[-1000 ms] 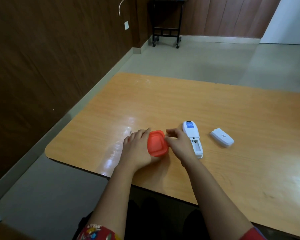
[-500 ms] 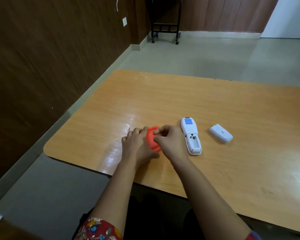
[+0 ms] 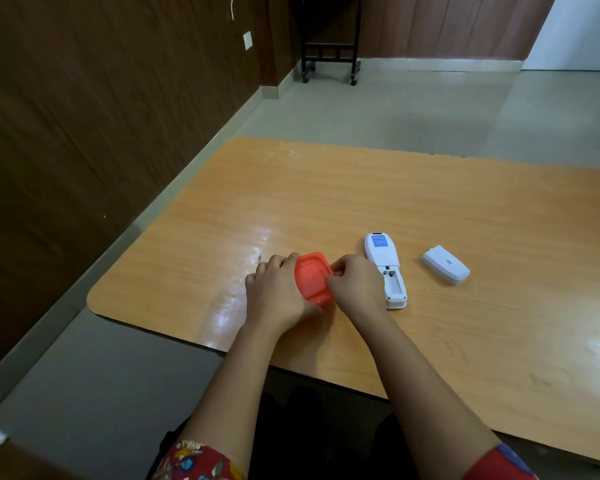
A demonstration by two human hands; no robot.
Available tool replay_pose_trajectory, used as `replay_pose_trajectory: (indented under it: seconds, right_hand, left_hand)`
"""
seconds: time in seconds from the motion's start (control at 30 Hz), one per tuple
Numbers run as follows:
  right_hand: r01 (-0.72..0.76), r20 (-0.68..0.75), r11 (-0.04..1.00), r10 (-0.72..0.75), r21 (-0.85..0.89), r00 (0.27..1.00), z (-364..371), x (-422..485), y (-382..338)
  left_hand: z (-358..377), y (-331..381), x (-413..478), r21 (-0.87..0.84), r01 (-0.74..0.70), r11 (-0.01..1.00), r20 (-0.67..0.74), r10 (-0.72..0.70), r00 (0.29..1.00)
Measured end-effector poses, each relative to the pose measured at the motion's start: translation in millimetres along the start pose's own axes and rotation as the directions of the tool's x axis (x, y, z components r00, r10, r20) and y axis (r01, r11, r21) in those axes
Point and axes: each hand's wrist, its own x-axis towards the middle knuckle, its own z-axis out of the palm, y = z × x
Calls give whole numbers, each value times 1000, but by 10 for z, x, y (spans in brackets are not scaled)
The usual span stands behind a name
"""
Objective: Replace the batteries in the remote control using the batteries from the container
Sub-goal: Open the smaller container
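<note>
At the table's near edge, the left hand (image 3: 278,292) grips the orange-lidded container (image 3: 313,277) while the right hand (image 3: 355,285) pinches its lid, still unopened, beside the remote (image 3: 385,268), whose battery cover (image 3: 444,264) lies off to the right.

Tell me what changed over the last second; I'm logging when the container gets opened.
The right hand moved from the container's right side, across its top half a second ago, and now pinches the far right edge of the orange lid. The left hand kept holding the container. The lid looks still on. The remote, face down with its compartment open, and its cover stayed put.
</note>
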Motion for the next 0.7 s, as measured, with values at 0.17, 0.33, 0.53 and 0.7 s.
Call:
replay_pose_trajectory:
  seconds: [0.17, 0.33, 0.53, 0.7]
  right_hand:
    - [126, -93, 959, -105, 255, 990, 37, -91, -291]
    - [100, -61, 990, -95, 95, 994, 181, -23, -192]
    - [-39, 83, 988, 27, 150, 996, -24, 194, -61]
    - [-69, 152, 988, 48, 139, 987, -67, 207, -82]
  left_hand:
    - [-11, 32, -26, -6, 0, 1000, -48, 0, 999]
    - [-34, 32, -26, -54, -1, 999, -8, 0, 1000]
    - [-19, -20, -22, -29, -63, 998, -6, 63, 998]
    - [-19, 38, -55, 30, -83, 996, -44, 84, 995]
